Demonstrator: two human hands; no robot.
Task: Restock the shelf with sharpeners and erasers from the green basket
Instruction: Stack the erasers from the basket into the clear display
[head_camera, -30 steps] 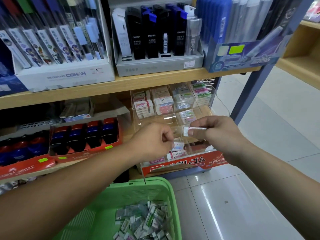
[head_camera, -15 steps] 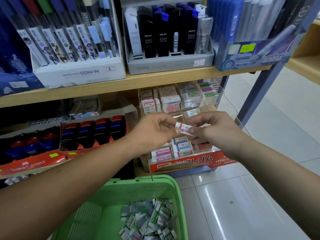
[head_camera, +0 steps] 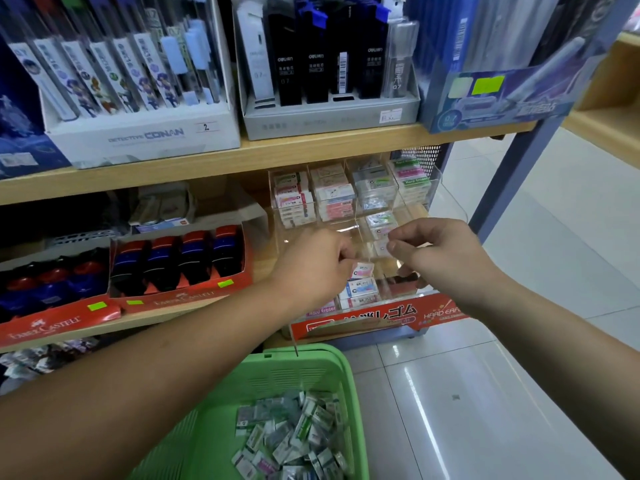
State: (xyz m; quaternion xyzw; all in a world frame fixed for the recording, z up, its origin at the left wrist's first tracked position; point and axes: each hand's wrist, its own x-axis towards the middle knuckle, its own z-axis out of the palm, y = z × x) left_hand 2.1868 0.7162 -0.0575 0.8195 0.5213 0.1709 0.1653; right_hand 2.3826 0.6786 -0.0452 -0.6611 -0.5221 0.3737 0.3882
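A clear acrylic eraser display (head_camera: 420,174) with several compartments stands on the lower shelf, behind a red Hard Eraser front (head_camera: 381,318). My left hand (head_camera: 311,266) is curled in front of it and pinches a small white eraser with a pink label (head_camera: 363,271) over the front compartments. To the right, my right hand (head_camera: 441,259) hovers with curled fingers, thumb and forefinger close together, and nothing shows between them. Below, the green basket (head_camera: 332,362) holds several wrapped erasers (head_camera: 291,441).
Red Faber-Castell trays of sharpeners (head_camera: 180,265) sit left of the display. The upper wooden shelf (head_camera: 263,152) carries boxes of pencil leads and pens. A blue-grey upright post (head_camera: 512,161) bounds the shelf on the right, with glossy tiled floor (head_camera: 485,393) beyond.
Half a second ago both hands pinched one eraser between them. They have drawn apart; the eraser stays at my left fingertips, lower and nearer the front compartments.
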